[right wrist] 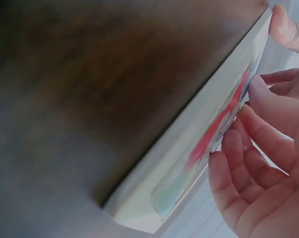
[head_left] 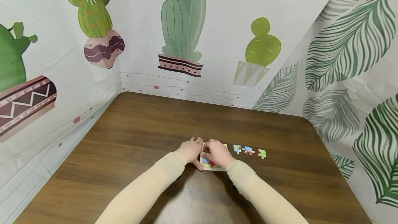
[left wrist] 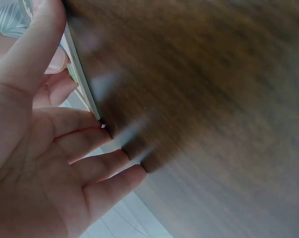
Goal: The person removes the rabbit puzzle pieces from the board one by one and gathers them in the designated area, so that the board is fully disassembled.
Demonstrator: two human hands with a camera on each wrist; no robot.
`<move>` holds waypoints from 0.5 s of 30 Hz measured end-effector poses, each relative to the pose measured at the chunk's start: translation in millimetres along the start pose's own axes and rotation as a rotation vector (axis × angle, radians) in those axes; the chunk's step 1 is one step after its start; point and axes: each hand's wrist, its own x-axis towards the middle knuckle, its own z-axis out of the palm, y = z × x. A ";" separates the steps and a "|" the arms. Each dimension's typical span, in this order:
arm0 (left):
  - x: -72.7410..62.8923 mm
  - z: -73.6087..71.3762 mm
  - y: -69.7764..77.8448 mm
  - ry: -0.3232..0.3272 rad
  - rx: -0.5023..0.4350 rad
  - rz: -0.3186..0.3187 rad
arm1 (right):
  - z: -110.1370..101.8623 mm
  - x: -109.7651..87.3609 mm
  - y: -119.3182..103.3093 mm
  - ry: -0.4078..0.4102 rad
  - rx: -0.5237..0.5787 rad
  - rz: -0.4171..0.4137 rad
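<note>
A small jigsaw puzzle in a pale frame (head_left: 214, 169) lies flat on the table; red, blue and yellow parts of its picture show. At its left edge, my left hand (head_left: 190, 150) rests with thumb and fingers spread, its fingertips (left wrist: 92, 119) touching the frame's side. Over the puzzle, my right hand (head_left: 217, 153) bends its fingers down to the surface. Between its thumb and fingers a green bit of a puzzle piece (left wrist: 73, 74) shows in the left wrist view; most of it is hidden. In the right wrist view, the right thumb (right wrist: 262, 91) touches the picture.
Three loose puzzle pieces lie right of the frame: a blue-yellow piece (head_left: 237, 148), a blue-red piece (head_left: 248, 150) and a green piece (head_left: 262, 153). The brown wooden table (head_left: 140, 123) meets a cactus-printed cloth (head_left: 217, 44) at its back and sides.
</note>
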 end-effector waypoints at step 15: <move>1.4 2.3 -0.5 0.026 0.003 0.013 | -3.4 -1.9 5.2 0.018 0.047 0.022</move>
